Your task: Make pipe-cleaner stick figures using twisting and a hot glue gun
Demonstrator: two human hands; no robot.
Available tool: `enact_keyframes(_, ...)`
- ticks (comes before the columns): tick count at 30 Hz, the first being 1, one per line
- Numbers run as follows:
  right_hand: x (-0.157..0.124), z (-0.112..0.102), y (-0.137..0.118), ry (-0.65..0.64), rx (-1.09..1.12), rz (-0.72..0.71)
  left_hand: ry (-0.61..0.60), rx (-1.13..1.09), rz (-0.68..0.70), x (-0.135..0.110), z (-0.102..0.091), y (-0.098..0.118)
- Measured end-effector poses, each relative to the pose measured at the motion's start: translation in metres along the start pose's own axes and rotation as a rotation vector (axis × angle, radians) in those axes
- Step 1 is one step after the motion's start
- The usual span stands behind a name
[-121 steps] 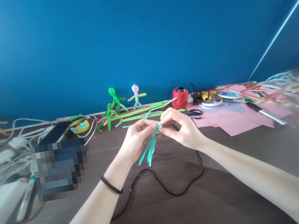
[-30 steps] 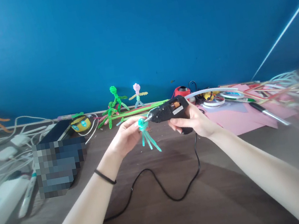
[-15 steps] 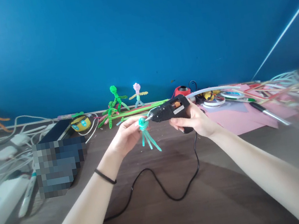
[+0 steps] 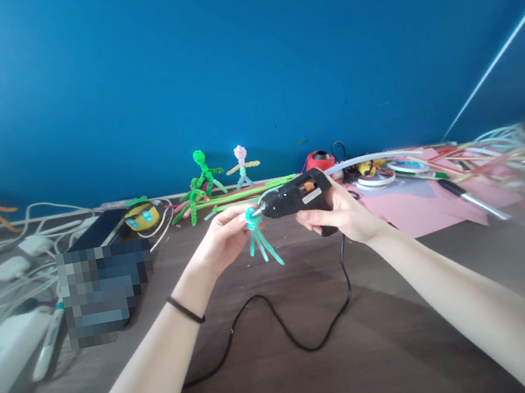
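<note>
Between the fingertips of my left hand (image 4: 226, 238) is a small turquoise pipe-cleaner figure (image 4: 256, 230), its coiled top up and several strands hanging down. My right hand (image 4: 346, 212) is wrapped round the handle of a black hot glue gun (image 4: 288, 199) that points left. The gun's metal nozzle meets the coiled top of the figure. A long pale glue stick (image 4: 377, 155) sticks out of the gun's back end. From the handle a black cord (image 4: 314, 348) runs down and curves across the table to the left. Both hands are above the tabletop (image 4: 279, 288).
Green (image 4: 200, 160) and pink pipe-cleaner figures (image 4: 240, 156) lean on the blue wall, with loose pipe cleaners before them. At left lie white cables, a dark blurred-out object (image 4: 105, 285), a marker (image 4: 47, 343) and a power strip (image 4: 9, 356). Pink paper (image 4: 418, 213) and a pen (image 4: 476, 198) lie right.
My right hand has shifted the glue gun slightly left and down, and its nozzle has moved lower on the turquoise figure's top. My left hand has barely moved.
</note>
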State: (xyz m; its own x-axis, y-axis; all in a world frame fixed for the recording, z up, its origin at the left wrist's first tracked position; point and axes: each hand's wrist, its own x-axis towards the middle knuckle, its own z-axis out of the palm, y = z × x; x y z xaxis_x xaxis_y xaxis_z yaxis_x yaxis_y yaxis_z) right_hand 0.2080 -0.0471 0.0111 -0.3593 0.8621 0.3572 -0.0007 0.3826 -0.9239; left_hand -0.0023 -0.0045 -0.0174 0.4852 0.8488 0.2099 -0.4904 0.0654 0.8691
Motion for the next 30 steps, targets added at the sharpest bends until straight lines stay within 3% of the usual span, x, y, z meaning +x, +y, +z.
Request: enact_keyframes(30,0.004,-0.010,0.011,0.004,0.061,-0.026,0.061,-0.025,0.003,0.000,0.001,0.003)
